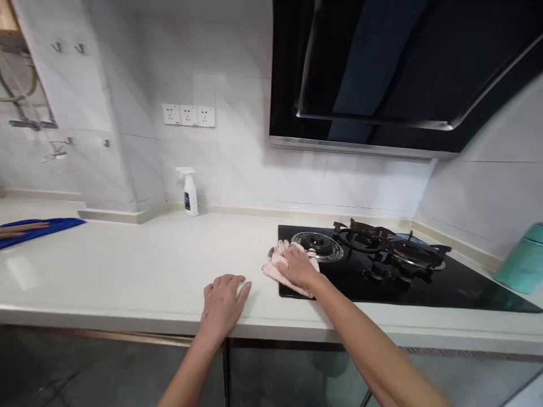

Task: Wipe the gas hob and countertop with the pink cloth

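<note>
Forearms stretch forward, right hand holding the cloth beneath it, rightward of the loosely spread left hand.

A kitchen, shown by its cooking corner

From my remote seat I read this as a kitchen. A black glass gas hob with round burners sits in a long pale worktop, and a dark range hood juts out above it. I can see cupboard doors beneath and power sockets on the tiled wall behind.
</note>
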`<action>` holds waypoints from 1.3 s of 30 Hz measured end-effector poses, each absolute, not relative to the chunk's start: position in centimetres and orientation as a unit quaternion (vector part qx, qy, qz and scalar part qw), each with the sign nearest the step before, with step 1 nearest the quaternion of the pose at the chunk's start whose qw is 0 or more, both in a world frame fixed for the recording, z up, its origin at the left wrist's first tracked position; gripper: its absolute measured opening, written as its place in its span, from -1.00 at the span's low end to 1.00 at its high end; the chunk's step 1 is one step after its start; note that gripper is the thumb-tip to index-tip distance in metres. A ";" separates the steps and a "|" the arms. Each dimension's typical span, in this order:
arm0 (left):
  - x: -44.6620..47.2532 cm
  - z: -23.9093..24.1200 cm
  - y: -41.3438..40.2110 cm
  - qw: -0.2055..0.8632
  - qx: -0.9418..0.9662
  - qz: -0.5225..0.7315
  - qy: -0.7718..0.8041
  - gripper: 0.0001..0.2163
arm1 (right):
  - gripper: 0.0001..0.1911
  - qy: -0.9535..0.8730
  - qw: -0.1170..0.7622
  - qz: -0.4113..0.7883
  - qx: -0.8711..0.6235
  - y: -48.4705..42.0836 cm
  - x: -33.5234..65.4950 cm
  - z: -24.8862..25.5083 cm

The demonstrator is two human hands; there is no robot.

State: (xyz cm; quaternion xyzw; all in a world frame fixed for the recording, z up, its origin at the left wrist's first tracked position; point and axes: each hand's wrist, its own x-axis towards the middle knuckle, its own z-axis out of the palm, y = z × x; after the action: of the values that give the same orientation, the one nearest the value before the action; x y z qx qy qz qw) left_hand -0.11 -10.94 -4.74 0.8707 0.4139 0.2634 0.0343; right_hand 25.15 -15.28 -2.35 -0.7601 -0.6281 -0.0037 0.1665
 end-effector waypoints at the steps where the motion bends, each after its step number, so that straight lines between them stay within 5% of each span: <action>1: -0.1 -4.7 -10.8 0.034 0.871 0.260 0.415 -0.69 | -0.43 -0.639 0.176 -0.008 -0.749 -16.5 25.0 -2.5; 7: 0.0 -5.2 -9.8 0.032 0.872 0.261 0.414 -0.67 | -0.75 -0.665 0.262 -0.058 -0.697 -25.0 27.7 -4.6; 13: 0.2 -5.3 -9.6 0.038 0.873 0.260 0.412 -0.63 | -0.53 -0.473 0.391 -0.147 -0.776 -26.8 35.1 -4.4; 28: 0.2 -5.0 -9.6 0.035 0.869 0.250 0.426 -0.61 | -0.36 -0.353 0.189 -0.047 -0.915 -20.5 41.9 -2.5; 35: 0.3 -4.9 -9.6 0.027 0.872 0.238 0.427 -0.60 | -0.29 -0.403 0.155 -0.079 -0.899 -23.5 36.6 -2.9; 39: 0.3 -5.2 -9.3 0.025 0.872 0.235 0.428 -0.57 | -0.41 -0.510 0.160 -0.090 -0.840 -27.0 32.5 -3.6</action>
State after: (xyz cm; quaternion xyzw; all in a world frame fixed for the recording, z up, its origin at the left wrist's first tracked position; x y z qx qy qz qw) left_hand 0.27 -9.31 -5.19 0.8722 0.4282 0.2351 0.0246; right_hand 32.45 -27.00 -3.60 -0.8404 -0.5098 -0.0903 0.1605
